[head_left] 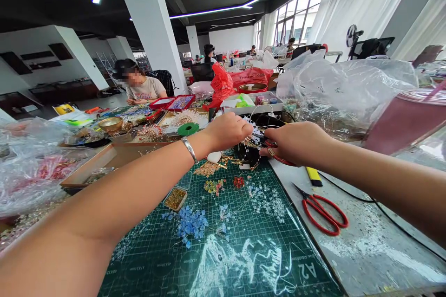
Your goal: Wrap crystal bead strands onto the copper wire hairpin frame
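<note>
Red-handled scissors [322,209] lie beside a green cutting mat [163,264].

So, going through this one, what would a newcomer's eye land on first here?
The two bare forearms crossing the frame come first: the left hand, a silver bangle at its wrist, and the right hand, gripping red-handled scissors beside beaded wirework. Below them, a green A2 cutting mat is strewn with blue beaded clusters. Further back, a red plastic bag stands out.

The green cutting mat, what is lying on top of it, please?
On the green cutting mat lie blue bead sprays, a small tray of gold beads and red beads. The left forearm covers part of it, hiding what lies beneath.
</note>
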`<state>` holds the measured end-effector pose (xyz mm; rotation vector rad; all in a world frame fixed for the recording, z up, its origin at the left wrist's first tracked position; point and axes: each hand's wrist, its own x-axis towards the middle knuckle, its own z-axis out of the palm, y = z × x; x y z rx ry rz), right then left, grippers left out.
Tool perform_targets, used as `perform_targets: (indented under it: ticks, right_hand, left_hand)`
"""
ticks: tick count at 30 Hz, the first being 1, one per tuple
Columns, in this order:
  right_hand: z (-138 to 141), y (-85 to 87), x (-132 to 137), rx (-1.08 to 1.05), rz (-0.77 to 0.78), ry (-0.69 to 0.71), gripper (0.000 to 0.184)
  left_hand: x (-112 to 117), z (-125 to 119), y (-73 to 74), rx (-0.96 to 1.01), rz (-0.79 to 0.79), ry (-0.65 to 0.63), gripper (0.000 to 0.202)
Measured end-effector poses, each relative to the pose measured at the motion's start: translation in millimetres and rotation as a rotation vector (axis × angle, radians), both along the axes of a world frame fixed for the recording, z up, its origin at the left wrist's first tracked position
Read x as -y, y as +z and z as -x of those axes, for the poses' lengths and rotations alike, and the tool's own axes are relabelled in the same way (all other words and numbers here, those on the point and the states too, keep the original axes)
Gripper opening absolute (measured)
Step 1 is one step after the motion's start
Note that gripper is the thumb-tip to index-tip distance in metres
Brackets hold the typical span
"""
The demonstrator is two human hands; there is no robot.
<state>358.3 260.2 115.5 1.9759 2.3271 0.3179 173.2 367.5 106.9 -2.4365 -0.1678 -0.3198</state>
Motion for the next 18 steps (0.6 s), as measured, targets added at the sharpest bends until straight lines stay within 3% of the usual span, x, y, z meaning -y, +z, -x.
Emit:
perform_targets:
  ticks: [7, 18]
  right_hand:
    - [-0.5, 4.9, -0.6, 0.079, 0.03, -0.032, 0.059]
    - [4.5, 6.5, -7.5, 0.1, 0.023, -0.022, 0.053]
  left_hand:
    - [-2.7, -1.5, 1.8, -0.007, 0.003, 0.009, 0.03]
    - [-8.5, -10.3, 0.8, -0.027, 0.053, -0.004, 0.025]
